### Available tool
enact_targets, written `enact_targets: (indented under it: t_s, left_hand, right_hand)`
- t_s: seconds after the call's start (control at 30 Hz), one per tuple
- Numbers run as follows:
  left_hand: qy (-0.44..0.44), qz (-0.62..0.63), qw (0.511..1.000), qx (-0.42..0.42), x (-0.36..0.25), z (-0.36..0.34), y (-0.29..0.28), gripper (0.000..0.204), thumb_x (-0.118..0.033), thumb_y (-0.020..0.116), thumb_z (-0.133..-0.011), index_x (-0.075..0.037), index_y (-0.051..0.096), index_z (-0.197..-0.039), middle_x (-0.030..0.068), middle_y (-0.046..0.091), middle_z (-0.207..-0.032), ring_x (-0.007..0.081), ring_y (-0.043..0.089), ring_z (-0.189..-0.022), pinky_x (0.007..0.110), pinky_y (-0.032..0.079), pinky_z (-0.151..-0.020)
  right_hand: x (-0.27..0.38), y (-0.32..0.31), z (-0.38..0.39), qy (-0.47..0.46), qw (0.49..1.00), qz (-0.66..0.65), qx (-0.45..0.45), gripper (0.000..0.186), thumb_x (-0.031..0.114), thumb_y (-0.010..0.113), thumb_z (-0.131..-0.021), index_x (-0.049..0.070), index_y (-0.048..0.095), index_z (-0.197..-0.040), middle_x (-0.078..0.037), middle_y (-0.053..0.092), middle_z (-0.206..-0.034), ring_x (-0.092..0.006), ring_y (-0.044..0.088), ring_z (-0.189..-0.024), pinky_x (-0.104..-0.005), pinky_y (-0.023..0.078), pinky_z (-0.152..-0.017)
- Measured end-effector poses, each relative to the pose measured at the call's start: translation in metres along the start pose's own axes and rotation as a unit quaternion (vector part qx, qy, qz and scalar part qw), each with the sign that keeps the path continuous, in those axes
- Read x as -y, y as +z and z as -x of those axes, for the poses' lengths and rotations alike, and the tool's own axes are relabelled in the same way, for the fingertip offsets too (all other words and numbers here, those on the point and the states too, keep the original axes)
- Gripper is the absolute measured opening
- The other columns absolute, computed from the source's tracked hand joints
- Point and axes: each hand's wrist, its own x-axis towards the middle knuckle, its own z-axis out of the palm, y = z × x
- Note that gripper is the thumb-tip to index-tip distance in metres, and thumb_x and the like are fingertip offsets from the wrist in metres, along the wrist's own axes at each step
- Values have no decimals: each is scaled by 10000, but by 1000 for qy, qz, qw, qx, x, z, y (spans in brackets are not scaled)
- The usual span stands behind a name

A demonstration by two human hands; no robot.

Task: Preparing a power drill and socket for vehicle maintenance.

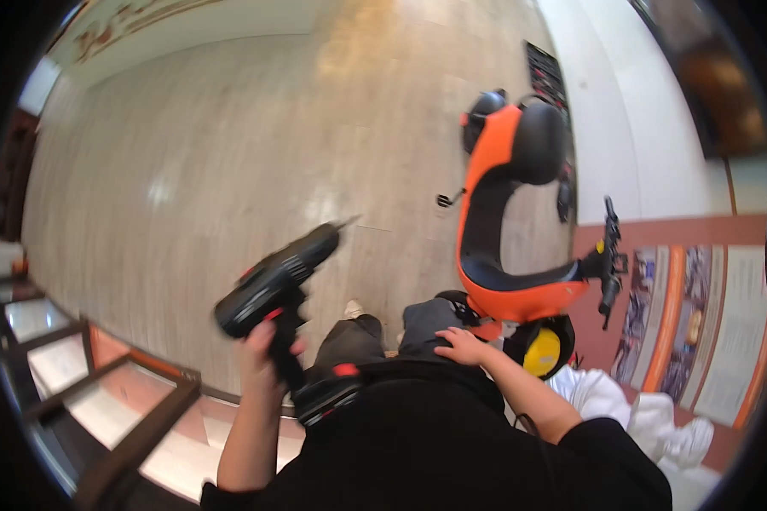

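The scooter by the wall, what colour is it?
Orange with a black seat, seen in the head view: scooter.

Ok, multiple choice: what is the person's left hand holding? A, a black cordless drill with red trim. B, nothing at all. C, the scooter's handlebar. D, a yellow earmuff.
A: the left hand grips the handle of a black cordless drill with red trim, raised over the floor, while the right hand rests on the person's own knee.

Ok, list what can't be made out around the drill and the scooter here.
- Cordless drill, head view: bit tip blurred by motion.
- Left hand: trigger finger hidden behind the drill's grip.
- Orange scooter: front wheel hidden behind its yellow part and the right hand's forearm.
- Wall posters: too warped to read.
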Motion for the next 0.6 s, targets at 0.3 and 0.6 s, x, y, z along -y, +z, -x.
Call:
enact_targets:
  t_s: [0.3, 0.6]
  left_hand:
    - [48, -11, 996, -69, -62, -33, -171, 654, -303, 673, -991, -12, 398, -1509, 180, 621, -1270, 183, 649, -981, 221, 481, -515]
    - [20, -161, 975, 150, -10, -190, 34, 838, -370, 764, -900, -63, 355, -1565, 151, 611, -1210, 152, 614, -887, 231, 471, -485]
  right_hand:
    - [-38, -11, 46, 72, 651, -711, -255, 388, 317, 564, -1078, 133, 542, -1420, -68, 695, -1207, -175, 675, -1108, -345, 544, -909]
    - [-94, 302, 100, 324, 524, -726, -304, 172, 242, 613, -1011, 73, 639, -1034, -72, 666, -820, -183, 630, -657, -326, 514, -552]
